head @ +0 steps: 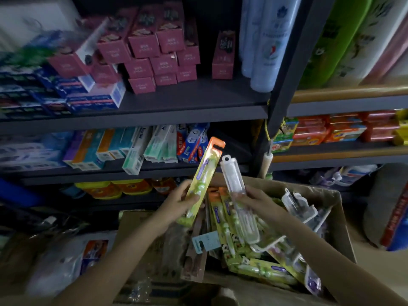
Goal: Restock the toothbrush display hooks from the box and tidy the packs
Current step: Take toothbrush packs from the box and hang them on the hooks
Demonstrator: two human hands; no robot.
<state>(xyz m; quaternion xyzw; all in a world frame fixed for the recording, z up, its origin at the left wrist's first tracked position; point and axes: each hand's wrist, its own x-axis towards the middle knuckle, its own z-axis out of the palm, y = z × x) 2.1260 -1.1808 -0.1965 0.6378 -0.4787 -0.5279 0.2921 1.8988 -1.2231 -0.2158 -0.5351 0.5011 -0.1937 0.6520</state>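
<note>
- Left hand (180, 203) grips a green toothbrush pack (204, 173); right hand (254, 200) grips a clear case (237, 195), both above the cardboard box (331, 202).
- No display hooks in sight.
- Held by their lower ends, either pack could slip back into the loose pile.
</note>
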